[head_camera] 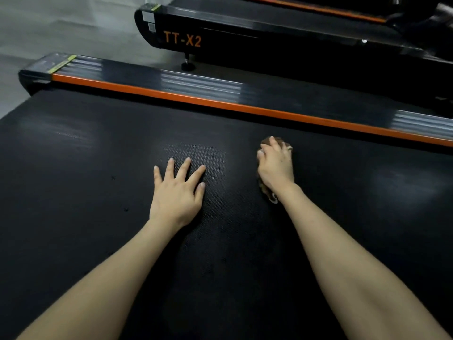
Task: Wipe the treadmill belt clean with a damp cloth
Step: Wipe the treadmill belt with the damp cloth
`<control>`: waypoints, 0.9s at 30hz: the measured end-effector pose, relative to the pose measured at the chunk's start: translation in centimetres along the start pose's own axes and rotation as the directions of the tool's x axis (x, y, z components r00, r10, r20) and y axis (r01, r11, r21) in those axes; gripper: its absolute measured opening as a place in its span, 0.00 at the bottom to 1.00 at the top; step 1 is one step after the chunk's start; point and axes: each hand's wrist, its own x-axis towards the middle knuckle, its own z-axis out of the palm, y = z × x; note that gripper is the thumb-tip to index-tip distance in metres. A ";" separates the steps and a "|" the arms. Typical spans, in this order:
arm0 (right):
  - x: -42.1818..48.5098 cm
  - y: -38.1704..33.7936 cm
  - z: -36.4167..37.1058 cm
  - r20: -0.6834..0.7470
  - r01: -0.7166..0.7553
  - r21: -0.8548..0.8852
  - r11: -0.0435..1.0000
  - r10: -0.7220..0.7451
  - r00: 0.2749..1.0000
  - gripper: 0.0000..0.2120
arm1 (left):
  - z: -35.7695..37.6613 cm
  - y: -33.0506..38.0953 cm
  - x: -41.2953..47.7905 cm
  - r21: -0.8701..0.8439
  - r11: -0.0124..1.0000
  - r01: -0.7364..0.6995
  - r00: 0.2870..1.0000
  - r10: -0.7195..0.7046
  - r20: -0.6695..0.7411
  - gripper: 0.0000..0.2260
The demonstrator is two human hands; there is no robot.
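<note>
Bunched under my right hand (275, 165) is the brown cloth (266, 188), my fingers curled over it and pressing it down on the treadmill belt (85, 192). A frayed end of the cloth sticks out beside my wrist, and a little more shows past my fingertips. Both my forearms reach forward from the bottom of the view, bare, over the black belt.

To the left of the cloth and a little nearer me, my left hand (175, 192) lies flat on the belt, palm down, fingers straight and spread, holding nothing. The two hands are apart, with a strip of bare belt between them. Around and just beyond my left fingers the belt shows its fine dotted texture under a pale sheen; a few small dark specks sit on the surface left of that hand.

Beyond the hands, an orange strip (245, 107) runs along the belt's far edge, and behind it the ribbed side rail (196, 82), with a yellow label (61, 63) at its left end.

Farther back stands a second treadmill (245, 28), black, with orange lettering "TT-X2" (182, 40) on its side and a small foot (188, 65) beneath it. Grey floor (61, 28) shows at the upper left.
</note>
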 end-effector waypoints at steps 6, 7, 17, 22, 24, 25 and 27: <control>-7.3 -4.4 0.7 0.119 0.465 0.187 0.865 -0.490 0.864 0.20 | 0.1 -0.2 0.2 -0.006 1.000 -0.010 1.000 0.010 -0.010 0.32; -8.0 -4.0 0.2 0.156 0.498 0.209 0.842 -0.531 0.833 0.19 | 0.1 -0.3 0.1 -0.010 1.000 -0.009 1.000 0.008 -0.014 0.32; 2.9 -4.2 2.6 0.024 0.164 0.015 0.986 -0.164 0.986 0.18 | 0.1 0.1 0.1 0.002 1.000 0.004 1.000 -0.004 -0.004 0.32; 1.2 -5.0 2.6 0.148 0.450 0.103 0.887 -0.461 0.875 0.19 | 0.2 -0.3 -0.1 -0.006 1.000 -0.003 1.000 0.003 0.000 0.32; 3.2 -3.1 2.3 0.098 0.388 0.093 0.917 -0.396 0.913 0.21 | 0.3 -0.4 -0.1 -0.021 1.000 -0.003 1.000 0.003 -0.013 0.32; 4.5 -1.9 2.2 0.043 0.300 0.084 0.950 -0.304 0.952 0.21 | 0.3 -0.3 0.0 -0.024 1.000 -0.004 1.000 0.003 -0.018 0.32; 6.9 -0.2 1.8 -0.034 0.124 0.034 0.992 -0.123 0.992 0.21 | 0.2 -0.2 0.0 -0.033 0.999 -0.001 1.000 0.000 -0.027 0.31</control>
